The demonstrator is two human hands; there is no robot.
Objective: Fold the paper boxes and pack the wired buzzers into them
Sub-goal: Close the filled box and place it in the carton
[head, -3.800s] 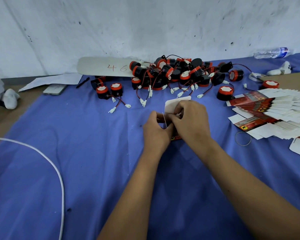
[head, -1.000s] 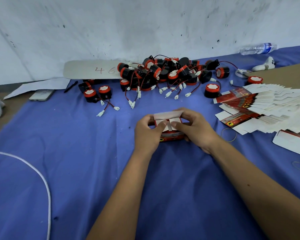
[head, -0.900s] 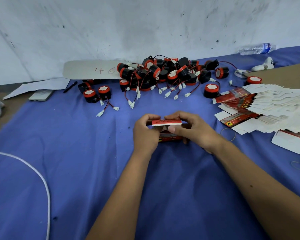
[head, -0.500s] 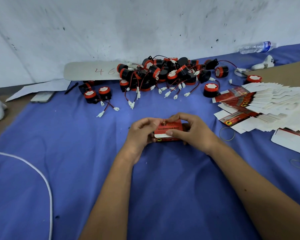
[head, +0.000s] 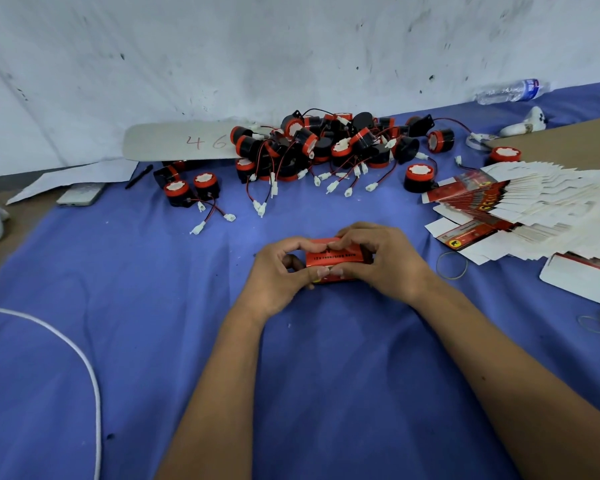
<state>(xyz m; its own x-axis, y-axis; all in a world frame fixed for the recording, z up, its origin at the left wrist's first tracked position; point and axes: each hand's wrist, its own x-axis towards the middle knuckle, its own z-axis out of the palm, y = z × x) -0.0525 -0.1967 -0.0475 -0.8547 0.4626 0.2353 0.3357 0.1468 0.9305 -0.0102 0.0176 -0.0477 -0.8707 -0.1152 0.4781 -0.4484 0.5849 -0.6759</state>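
Your left hand point(head: 278, 271) and right hand point(head: 385, 265) curl their fingers round one red box point(head: 335, 259), shut, in the middle. Far behind, a big buzzer pile point(head: 326, 147) waits. Flat boxes point(head: 520, 209) lie right, still unfolded.

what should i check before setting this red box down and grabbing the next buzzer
1. Top flap of the small red paper box closed: ok, red printed face on top, no white flap showing.
2. Grip on box: ok, left hand and right hand both curl round it.
3. Buzzer and wire fully inside: cannot tell, box is shut and fingers cover the ends.
4. End flaps tucked: cannot tell, hidden by the hands.
5. More stock: ok, pile of black and red wired buzzers at the back, fan of flat unfolded box blanks to the right.
6. Bare spot on the blue cloth for set-down: ok, to the left.
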